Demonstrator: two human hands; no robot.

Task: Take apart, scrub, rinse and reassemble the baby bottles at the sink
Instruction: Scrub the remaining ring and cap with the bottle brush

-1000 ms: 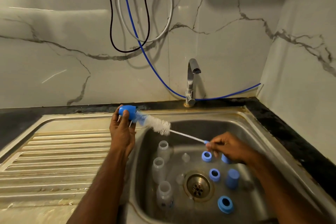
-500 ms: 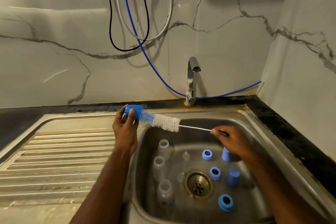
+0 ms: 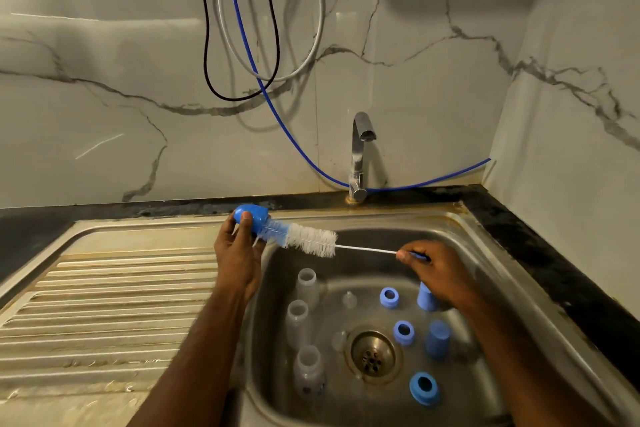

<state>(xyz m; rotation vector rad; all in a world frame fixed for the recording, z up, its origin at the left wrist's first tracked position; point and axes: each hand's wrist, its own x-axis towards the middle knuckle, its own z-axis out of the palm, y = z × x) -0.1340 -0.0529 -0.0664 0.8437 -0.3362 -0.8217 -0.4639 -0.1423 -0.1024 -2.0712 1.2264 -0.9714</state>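
Note:
A bottle brush (image 3: 306, 238) with a blue sponge head and white bristles hangs level over the sink's left rim. My left hand (image 3: 239, 253) grips its blue head. My right hand (image 3: 434, 270) pinches the thin handle end. Three clear bottles lie in the sink basin (image 3: 491, 392): the far bottle (image 3: 307, 288), the middle bottle (image 3: 298, 322) and the near bottle (image 3: 309, 373). Blue collar rings (image 3: 403, 331) and blue caps (image 3: 437, 338) are scattered to the right of the drain (image 3: 372, 354). Clear teats (image 3: 349, 299) rest between them.
A chrome tap (image 3: 360, 156) stands behind the basin, no water running. A ribbed steel drainboard (image 3: 104, 305) spreads to the left. Black, grey and blue hoses (image 3: 242, 45) hang down the marble wall. A black counter edge (image 3: 554, 260) runs along the right.
Both hands raised the brush from a downward slant to nearly level. My right hand lifted away from the blue parts in the basin.

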